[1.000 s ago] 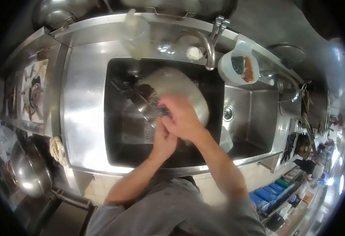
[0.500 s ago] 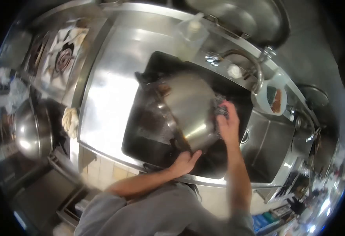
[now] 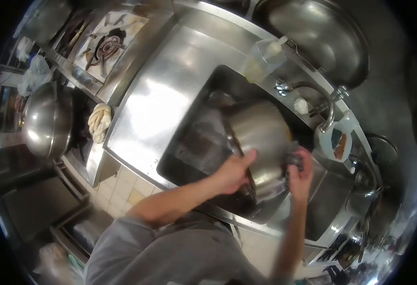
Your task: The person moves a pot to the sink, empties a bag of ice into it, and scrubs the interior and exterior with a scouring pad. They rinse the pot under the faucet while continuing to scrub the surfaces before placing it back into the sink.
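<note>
Left hand (image 3: 234, 173), at the near rim half a second ago, now sits higher, fingers clenched over the rim of the large round stainless-steel pot (image 3: 260, 135). Right hand (image 3: 302, 175) has dropped down the wall, fingers grasping a dark scouring pad (image 3: 294, 160): scrubbing likely reaches fresh surface. Pot lies tilted in the steel sink (image 3: 194, 142); mouth faces left, base toward the curved tap (image 3: 325, 102), axis left-right.

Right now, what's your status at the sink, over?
Left hand gripping steel pot by its rim, tilted in sink. Right hand pressing dark scrubber to its side. Nothing in the way.
</note>
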### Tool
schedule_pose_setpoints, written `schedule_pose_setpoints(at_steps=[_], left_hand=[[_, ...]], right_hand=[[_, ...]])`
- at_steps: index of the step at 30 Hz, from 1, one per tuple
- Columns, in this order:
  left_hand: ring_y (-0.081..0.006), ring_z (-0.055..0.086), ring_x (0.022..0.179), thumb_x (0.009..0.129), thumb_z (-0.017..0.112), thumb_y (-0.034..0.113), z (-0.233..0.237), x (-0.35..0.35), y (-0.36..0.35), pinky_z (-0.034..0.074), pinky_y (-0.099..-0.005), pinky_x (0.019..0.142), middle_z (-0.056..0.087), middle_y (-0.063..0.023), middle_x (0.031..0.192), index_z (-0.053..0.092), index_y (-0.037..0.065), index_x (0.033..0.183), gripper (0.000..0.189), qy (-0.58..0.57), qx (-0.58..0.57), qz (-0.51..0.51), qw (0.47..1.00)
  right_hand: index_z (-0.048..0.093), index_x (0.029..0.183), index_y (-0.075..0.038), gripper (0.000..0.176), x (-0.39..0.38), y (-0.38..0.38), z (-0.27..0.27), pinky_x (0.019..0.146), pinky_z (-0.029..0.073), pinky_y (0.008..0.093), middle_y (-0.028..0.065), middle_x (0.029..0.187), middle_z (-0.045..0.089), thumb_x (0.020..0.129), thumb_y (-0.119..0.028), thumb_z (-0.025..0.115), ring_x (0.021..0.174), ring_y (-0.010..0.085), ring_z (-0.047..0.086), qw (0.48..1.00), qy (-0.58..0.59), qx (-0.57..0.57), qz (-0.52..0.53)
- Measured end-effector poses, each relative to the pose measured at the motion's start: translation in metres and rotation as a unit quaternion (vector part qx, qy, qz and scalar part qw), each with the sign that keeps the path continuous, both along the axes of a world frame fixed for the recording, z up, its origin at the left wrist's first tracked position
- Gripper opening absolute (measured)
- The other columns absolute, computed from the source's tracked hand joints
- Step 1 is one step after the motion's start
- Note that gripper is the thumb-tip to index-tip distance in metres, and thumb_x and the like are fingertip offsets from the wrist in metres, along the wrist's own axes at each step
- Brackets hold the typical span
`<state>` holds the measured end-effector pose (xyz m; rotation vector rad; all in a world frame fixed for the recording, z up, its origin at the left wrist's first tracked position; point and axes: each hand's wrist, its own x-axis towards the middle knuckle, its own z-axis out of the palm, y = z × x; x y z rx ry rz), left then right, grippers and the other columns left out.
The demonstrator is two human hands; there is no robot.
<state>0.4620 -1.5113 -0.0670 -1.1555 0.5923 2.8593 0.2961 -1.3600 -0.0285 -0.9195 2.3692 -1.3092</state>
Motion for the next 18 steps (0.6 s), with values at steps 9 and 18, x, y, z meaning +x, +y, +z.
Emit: schedule_pose_setpoints(at_steps=[9, 18], left_hand=[[-0.0235, 0.072, 0.097, 0.108, 0.049, 0.041, -0.042, -0.045, -0.132, 0.061, -0.0416, 0.085, 0.07, -0.0122, 0.118, 0.058, 0.001, 0.126, 0.044, -0.008, -0.002, 0.029, 1.0], [-0.0194, 0.055, 0.122, 0.086, 0.083, 0.017, 0.002, 0.056, 0.015, 0.049, -0.0357, 0.101, 0.053, -0.011, 0.135, 0.031, 0.002, 0.15, 0.083, 0.191, -0.317, -0.184, 0.91]], right_hand=[[0.061, 0.11, -0.005, 0.04, 0.033, -0.016, -0.023, 0.105, 0.043, 0.0435, 0.0184, 0.124, 0.062, 0.072, 0.002, 0.062, 0.116, 0.0379, 0.058, 0.995, 0.094, 0.029, 0.016], [0.063, 0.106, -0.005, 0.038, 0.09, -0.009, -0.04, 0.104, 0.041, 0.0428, 0.0195, 0.12, 0.062, 0.068, -0.002, 0.067, 0.116, 0.0356, 0.057, 0.996, -0.023, -0.079, -0.024]])
